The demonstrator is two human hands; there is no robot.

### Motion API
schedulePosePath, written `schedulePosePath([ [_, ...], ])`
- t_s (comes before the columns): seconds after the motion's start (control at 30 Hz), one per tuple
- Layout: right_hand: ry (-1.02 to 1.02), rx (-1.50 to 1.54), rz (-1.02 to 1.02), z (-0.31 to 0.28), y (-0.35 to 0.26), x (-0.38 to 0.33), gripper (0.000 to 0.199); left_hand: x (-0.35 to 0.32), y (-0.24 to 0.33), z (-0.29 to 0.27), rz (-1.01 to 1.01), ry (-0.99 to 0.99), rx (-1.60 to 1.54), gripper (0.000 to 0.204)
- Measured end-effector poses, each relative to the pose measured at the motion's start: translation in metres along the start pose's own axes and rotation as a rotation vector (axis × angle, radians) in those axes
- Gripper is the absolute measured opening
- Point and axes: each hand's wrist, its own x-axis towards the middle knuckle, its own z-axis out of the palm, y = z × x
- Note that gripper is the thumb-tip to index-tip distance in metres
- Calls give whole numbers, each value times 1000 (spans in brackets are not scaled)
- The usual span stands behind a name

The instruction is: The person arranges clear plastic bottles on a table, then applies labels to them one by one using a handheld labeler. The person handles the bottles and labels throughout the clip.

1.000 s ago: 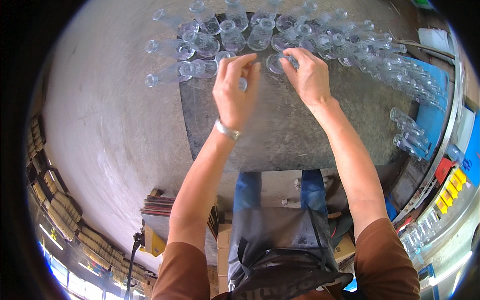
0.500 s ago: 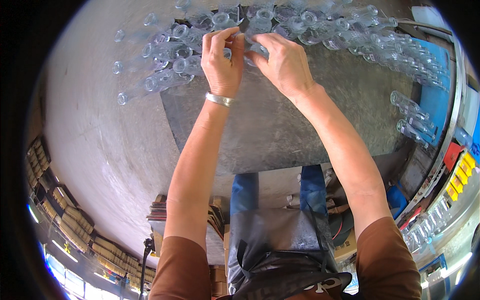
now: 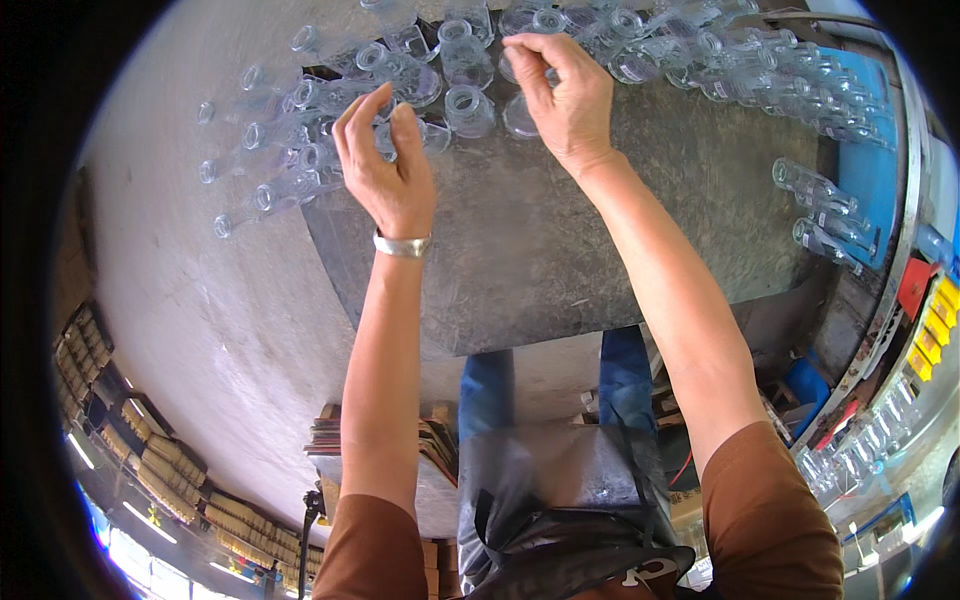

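Several clear glass bottles stand close together at the far side of the dark work mat. An upright bottle (image 3: 469,112) at the near edge of this group stands between my two hands. My left hand (image 3: 385,170) is left of it, thumb and fingers apart, over another bottle (image 3: 432,137) that it partly covers. I cannot tell whether it touches that glass. My right hand (image 3: 570,105) is raised to the right, index finger and thumb brought together in a pinch. Anything between those fingertips is too small or too clear to make out.
The dark mat (image 3: 560,230) lies on a grey table top (image 3: 200,300). More bottles (image 3: 780,90) stand in rows at the far right, and a few (image 3: 815,190) are apart by a blue panel (image 3: 868,155). Yellow bins (image 3: 930,335) are beyond the right edge.
My hands have parted: the left moved left and nearer to me, the right slightly away. The bottle between them has come into view. My left fingers have opened.
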Motion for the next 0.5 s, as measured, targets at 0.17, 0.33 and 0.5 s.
schedulePosePath([
  [0.17, 60, 7, -107, 13, 14, -6, 9, -23, 23, -19, 22, -30, 45, 24],
  [0.33, 15, 11, -85, -7, 21, -9, 39, -67, 68, -12, -31, -167, -17, 26],
  [0.5, 137, -54, -49, -137, 2, -40, 34, -108, 148, 22, 21, -339, -68, 25],
])
